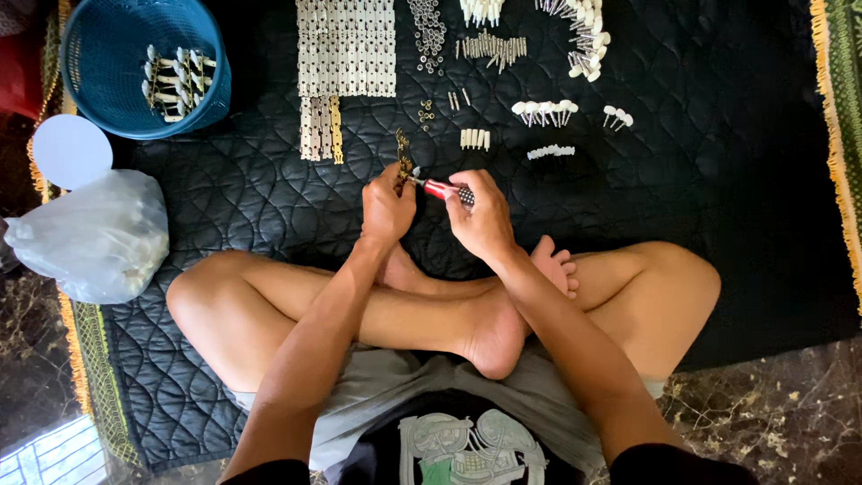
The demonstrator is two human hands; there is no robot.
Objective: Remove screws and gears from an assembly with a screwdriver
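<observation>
My left hand pinches a small brass metal strip that stands upright above my fingers. My right hand grips a screwdriver with a red and black handle; its tip points left into the brass strip. Both hands hover above my crossed legs, over a dark quilted mat. Rows of white plastic and metal parts lie on the mat beyond my hands.
A blue basket with several white-knobbed parts stands at the far left. A white plastic bag and a white round lid lie left of the mat. Screws, small washers and white knobs are spread on the mat.
</observation>
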